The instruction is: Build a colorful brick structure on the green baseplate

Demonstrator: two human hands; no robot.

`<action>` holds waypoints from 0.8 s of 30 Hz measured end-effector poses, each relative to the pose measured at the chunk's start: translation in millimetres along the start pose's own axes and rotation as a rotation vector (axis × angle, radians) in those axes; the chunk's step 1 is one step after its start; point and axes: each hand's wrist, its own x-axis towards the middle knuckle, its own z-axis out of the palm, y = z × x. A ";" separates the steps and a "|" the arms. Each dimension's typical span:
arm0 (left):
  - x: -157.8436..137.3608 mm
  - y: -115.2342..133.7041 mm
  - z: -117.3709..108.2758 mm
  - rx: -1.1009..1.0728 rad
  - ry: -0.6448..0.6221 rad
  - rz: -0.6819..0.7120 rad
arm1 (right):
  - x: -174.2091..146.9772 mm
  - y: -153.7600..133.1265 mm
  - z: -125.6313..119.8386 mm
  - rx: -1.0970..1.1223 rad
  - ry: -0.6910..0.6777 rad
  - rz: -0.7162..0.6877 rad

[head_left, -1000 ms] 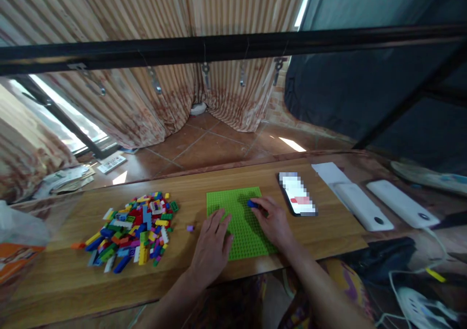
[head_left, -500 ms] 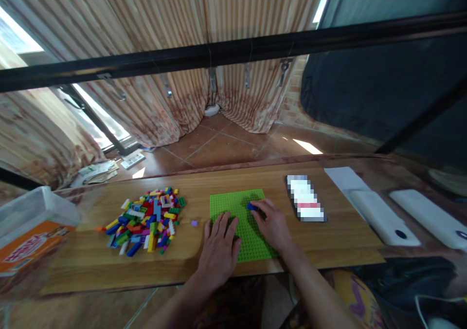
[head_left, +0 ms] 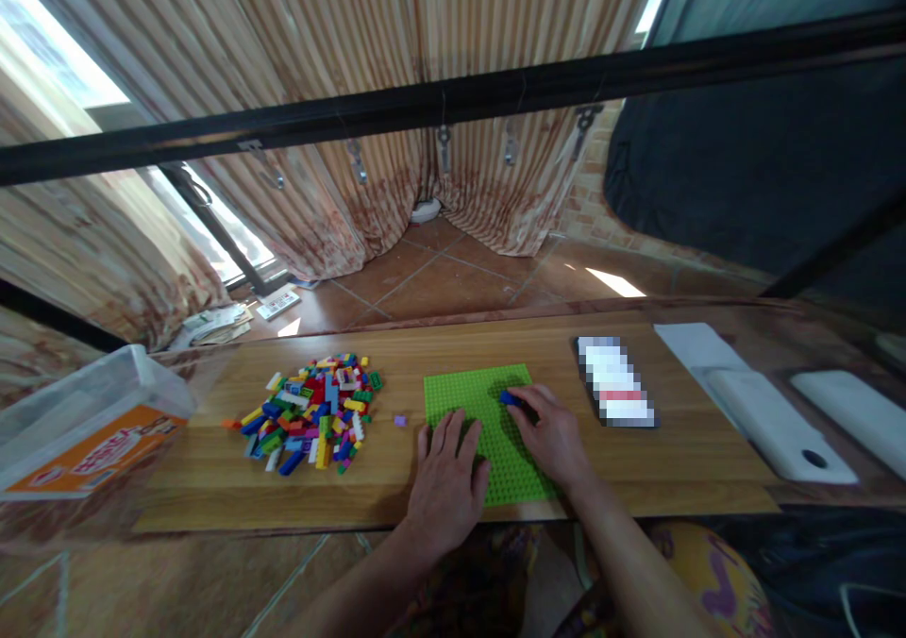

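Observation:
A green studded baseplate (head_left: 476, 385) lies on the wooden board in front of me. My left hand (head_left: 447, 473) rests with its fingers stretched out over the plate's left part. At the upper right of the plate, my right hand (head_left: 550, 430) pinches a small blue brick (head_left: 508, 398) between thumb and fingers. The brick is at the plate's surface; whether it is pressed onto the studs I cannot tell. A single purple brick (head_left: 400, 421) lies on the board just left of the plate.
A heap of mixed coloured bricks (head_left: 322, 416) is on the wooden board (head_left: 212, 496) to the left. Beyond it stands a clear tub with an orange label (head_left: 95, 454). On the right are a phone (head_left: 615, 383), a white sheet (head_left: 697, 345) and two white devices (head_left: 782, 426). A black bar (head_left: 396, 100) crosses behind.
The view has shifted, so everything on the board appears further right. Both hands keep nearly the same places on the baseplate, and the right hand still pinches the blue brick.

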 end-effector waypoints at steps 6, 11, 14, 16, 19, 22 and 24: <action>-1.5 -1.6 2.5 -0.018 0.016 0.002 | -0.8 0.6 0.2 -0.002 0.016 -0.004; -1.8 -0.7 2.2 -0.030 0.014 -0.008 | -1.4 1.1 -0.5 -0.016 0.006 -0.010; -1.3 0.0 0.2 -0.054 0.005 -0.012 | -1.6 1.5 -0.8 -0.016 0.006 -0.020; -1.6 -0.2 -0.5 -0.078 0.006 -0.009 | -1.8 1.7 -1.1 -0.020 0.007 -0.026; -3.4 -2.0 -0.1 -0.127 0.040 0.002 | -2.1 0.9 -2.2 -0.025 0.007 -0.037; -5.7 -4.0 0.3 -0.180 0.093 -0.004 | -0.9 -3.0 -2.6 -0.018 -0.003 -0.041; -6.5 -4.6 0.0 -0.207 0.105 -0.010 | 1.5 -7.1 -0.8 0.000 -0.008 -0.058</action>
